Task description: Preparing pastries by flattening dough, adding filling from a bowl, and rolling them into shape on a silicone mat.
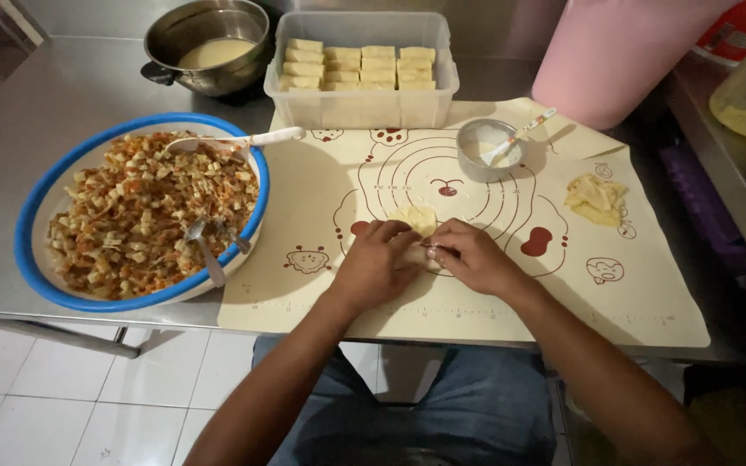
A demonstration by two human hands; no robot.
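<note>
Working at a steel table over white floor tiles, we see our left hand and right hand closed around one pale wrapper mid-mat. One filling bowl holds two spoons; one tub, one pot.

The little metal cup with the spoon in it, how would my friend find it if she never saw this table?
Start at the big cream baking mat with cartoon drawings. Look to its far edge, just right of the clear plastic box of pale rolls. There sits the little metal cup: round, shiny, white paste inside, a small white spoon leaning out. It is far smaller than the metal pot.
</note>
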